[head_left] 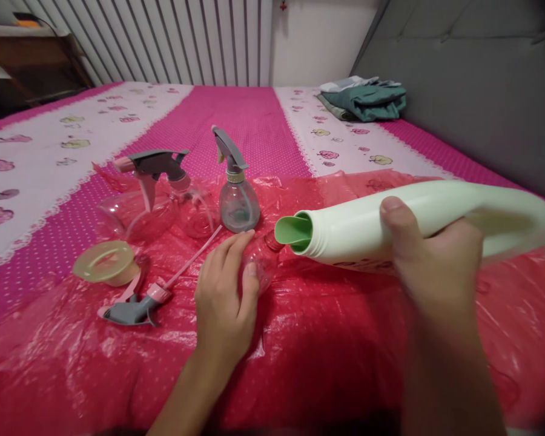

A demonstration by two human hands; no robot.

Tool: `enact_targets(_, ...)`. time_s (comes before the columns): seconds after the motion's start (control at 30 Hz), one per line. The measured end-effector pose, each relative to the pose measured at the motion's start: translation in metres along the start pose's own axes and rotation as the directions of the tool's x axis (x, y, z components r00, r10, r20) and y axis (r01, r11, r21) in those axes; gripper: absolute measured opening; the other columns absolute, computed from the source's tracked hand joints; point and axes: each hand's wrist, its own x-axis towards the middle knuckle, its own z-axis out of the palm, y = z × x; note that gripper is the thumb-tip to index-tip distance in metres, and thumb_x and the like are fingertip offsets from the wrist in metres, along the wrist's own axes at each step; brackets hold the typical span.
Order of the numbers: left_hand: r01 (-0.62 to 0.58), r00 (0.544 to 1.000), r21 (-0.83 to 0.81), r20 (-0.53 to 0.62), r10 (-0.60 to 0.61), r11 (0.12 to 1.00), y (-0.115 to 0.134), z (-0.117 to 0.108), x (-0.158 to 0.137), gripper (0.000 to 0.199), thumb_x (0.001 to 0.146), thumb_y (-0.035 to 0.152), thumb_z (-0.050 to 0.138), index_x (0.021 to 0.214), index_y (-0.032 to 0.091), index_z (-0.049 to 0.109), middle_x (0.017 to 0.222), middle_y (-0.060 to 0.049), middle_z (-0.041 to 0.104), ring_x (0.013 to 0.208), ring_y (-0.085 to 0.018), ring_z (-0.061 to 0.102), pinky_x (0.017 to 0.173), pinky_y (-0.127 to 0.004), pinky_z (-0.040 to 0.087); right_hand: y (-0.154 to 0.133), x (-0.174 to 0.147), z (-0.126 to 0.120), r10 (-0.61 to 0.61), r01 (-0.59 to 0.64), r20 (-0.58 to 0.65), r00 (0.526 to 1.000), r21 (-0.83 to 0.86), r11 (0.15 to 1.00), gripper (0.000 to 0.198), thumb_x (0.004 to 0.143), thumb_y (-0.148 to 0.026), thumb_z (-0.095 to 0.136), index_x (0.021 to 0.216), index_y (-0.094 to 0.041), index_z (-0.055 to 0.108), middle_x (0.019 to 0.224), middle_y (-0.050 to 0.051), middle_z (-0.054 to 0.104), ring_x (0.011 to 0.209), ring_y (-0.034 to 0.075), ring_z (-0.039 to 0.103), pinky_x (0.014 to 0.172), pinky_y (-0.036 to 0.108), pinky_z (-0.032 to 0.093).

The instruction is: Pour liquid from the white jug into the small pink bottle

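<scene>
My right hand (436, 260) grips a large pale green plastic jug (358, 233), tipped nearly flat with its mouth toward the left. The jug's green pouring spout (294, 231) lies right at the neck of a small clear spray bottle body (266, 266). My left hand (229, 281) is wrapped round that bottle, which stands on red plastic sheeting. Left of it lies a loose grey and pink spray head (138, 307) with its pink tube pointing up and right. A translucent yellowish cap (106, 263) rests behind the spray head. Whether liquid is flowing cannot be seen.
A clear spray bottle with a grey trigger (238, 203) stands just behind my left hand. Farther left are more clear bottles and a grey and pink spray head (157, 166). Red plastic sheeting (318, 339) covers the pink bedspread (236, 115). Folded clothes (367, 100) lie at the back right.
</scene>
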Motion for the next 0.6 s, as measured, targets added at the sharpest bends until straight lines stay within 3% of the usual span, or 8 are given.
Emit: enact_targets(0.6,0.007,1.000,0.002,0.000,-0.007,1.000,-0.0001,0.0005,-0.0009,0.042,0.114,0.037,0.041,0.147,0.021,0.062,0.146,-0.013,0.071,0.136,-0.033,0.065,0.113,-0.053,0.051,0.0010,-0.0012,-0.0018,0.002,-0.002,0.002,1.000,0.010,1.000,0.076,0.045,-0.085,0.059,0.087,-0.022,0.065,0.097,0.015,0.071,0.111,0.041,0.063,0.104,0.066,0.048)
